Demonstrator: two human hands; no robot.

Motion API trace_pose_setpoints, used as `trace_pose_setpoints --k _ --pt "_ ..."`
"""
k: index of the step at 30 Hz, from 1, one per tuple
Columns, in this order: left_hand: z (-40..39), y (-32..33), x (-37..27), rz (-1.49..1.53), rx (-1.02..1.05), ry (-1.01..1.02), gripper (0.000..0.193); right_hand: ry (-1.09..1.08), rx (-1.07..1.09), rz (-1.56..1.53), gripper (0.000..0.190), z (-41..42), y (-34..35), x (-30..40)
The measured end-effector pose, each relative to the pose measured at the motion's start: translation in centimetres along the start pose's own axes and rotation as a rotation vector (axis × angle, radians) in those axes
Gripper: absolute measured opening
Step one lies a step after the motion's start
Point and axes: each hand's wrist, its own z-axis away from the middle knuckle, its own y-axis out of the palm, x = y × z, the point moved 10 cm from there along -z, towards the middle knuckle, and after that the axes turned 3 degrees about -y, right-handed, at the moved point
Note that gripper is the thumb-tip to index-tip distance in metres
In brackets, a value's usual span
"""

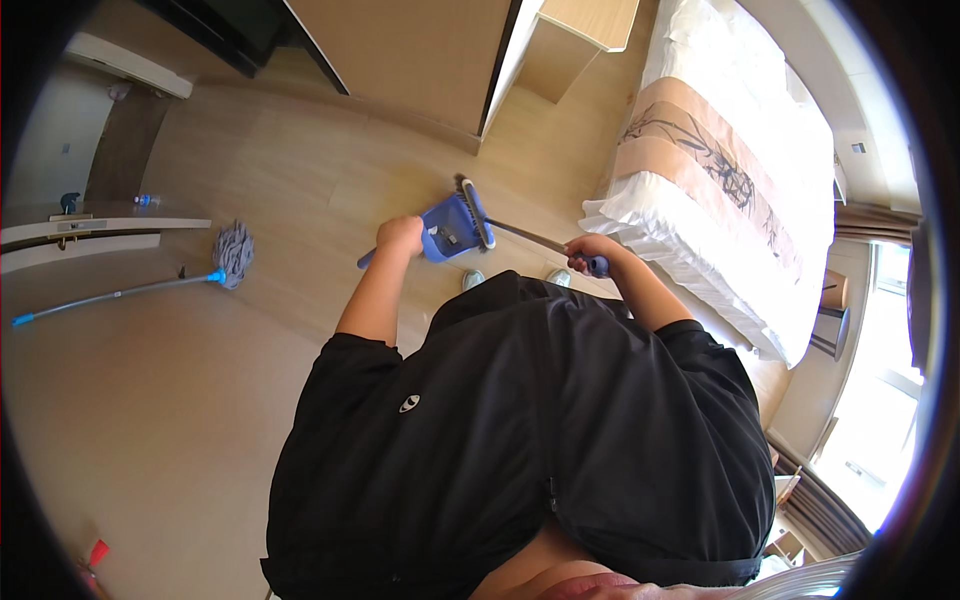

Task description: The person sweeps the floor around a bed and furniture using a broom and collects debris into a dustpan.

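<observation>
My left hand [400, 235] is closed around the handle of a blue plastic dustpan [442, 244], which has some small dark and pale debris in it. In my right hand [592, 251] is the grip end of a long-handled broom [477, 213]. The broom's bristles lie across the dustpan's right edge. Both of my shoes [558, 277] show just past the hem of my black top.
A white-covered bed [757, 247] with a bamboo-patterned runner stands at the right. At the left, a string mop [234, 253] leans by the wall, near a door [105, 240]. A wall corner [477, 144] juts out ahead, with a wooden cabinet [555, 60] behind it.
</observation>
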Motion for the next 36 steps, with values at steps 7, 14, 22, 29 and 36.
trace_pose_setpoints --k 7,14,22,29,36 --pt "-0.5 0.2 -0.7 -0.004 -0.022 -0.011 0.021 -0.363 -0.427 1.196 0.024 -1.0 3.0 4.8" --pt "-0.7 1.8 -0.5 -0.062 0.034 -0.066 0.02 -0.52 0.004 1.444 0.017 -4.7 5.3 5.0" --pt "-1.7 3.1 -0.1 -0.088 0.046 -0.108 0.02 0.006 0.122 0.21 0.016 -3.8 -7.1 2.7" --pt "-0.8 3.5 0.9 -0.268 0.13 -0.27 0.027 0.012 0.18 -0.146 0.017 5.7 -21.1 3.1" --pt "-3.5 0.4 -6.2 -0.136 0.045 -0.421 0.028 -0.104 0.183 -0.452 0.01 11.6 -30.7 4.9"
